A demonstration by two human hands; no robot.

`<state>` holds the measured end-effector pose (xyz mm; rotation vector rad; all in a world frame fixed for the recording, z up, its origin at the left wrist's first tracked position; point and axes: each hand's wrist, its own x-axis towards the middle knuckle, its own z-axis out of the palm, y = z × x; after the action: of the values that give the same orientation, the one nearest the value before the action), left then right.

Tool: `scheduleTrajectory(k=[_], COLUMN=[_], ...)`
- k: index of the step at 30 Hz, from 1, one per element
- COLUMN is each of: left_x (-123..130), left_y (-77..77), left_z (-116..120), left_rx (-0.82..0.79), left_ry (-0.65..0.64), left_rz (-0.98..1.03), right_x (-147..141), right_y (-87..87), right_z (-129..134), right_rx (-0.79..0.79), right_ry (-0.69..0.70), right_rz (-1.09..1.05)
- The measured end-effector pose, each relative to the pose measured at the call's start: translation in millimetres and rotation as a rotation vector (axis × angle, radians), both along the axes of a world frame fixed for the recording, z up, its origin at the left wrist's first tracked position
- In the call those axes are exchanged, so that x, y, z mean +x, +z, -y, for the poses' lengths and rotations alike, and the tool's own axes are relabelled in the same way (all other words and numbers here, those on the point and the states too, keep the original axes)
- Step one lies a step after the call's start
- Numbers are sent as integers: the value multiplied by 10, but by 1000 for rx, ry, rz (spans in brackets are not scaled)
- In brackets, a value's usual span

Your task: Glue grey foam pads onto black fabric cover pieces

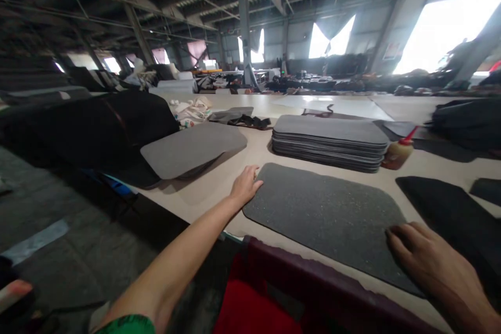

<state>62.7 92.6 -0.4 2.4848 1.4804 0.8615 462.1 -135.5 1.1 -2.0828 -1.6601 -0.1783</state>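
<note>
A dark grey, speckled sheet with rounded corners, like a floor mat [321,214], lies flat on the pale table near its front edge. My left hand [246,186] grips the left edge of this mat, thumb and fingers closed at its upper left corner. At the right end, my right hand [426,253] has its fingers bent and closed over the mat's edge; the fingertips are partly hidden. Just behind the mat stands a neat stack of grey mats [329,141]. A bottle with a red nozzle [398,151] and yellowish-brown contents is beside the stack.
Loose grey mats [191,148] lie at the left, by a large black roll of material [97,120]. Black pieces [450,214] rest on the right. Farther back are patterned cloth [191,110] and dark straps [250,121]. Maroon fabric [297,276] hangs along the front edge.
</note>
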Motion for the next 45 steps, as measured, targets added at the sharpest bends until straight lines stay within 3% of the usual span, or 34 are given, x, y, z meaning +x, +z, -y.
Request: scheduleTrajectory(k=[5, 8, 10, 13, 16, 19, 22, 25, 27, 30, 34, 37, 45], left_x=[30, 15, -26, -97, -44, 246, 680, 1011, 1085, 1026, 921, 910, 908], left_y=[18, 49, 108, 251, 415, 538, 575, 487, 346, 64, -207, -246, -128], left_z=[-18, -39, -66, -144, -199, -190, -156, -126, -128, -209, -397, -471, -398], left_rx=[48, 51, 61, 119, 174, 181, 177, 186, 170, -26, -93, -99, -77], left_ry=[-97, -145, -177, -176, -185, -272, -342, -345, -318, -176, -124, -132, -35], left_rz=[-143, -196, -203, -173, -146, -178, -227, -250, -270, -391, -464, -430, -435], right_x=[-12, -34, 11, 146, 191, 23, -272, -506, -580, -600, -569, -541, -496], right_y=[-44, 16, 92, 252, 447, 583, 570, 410, 266, 86, 10, 40, 48], right_z=[-30, 8, 67, 163, 122, -152, -525, -790, -870, -906, -927, -932, -932], right_rx=[-128, -161, -106, 100, 239, 137, 14, -29, -67, -161, -264, -293, -332], right_ry=[-24, -121, -238, -336, -277, -111, 55, 105, 78, 17, -52, -122, -274], right_rz=[31, 22, -6, -77, -104, -79, -48, -14, 5, 3, -39, -61, -13])
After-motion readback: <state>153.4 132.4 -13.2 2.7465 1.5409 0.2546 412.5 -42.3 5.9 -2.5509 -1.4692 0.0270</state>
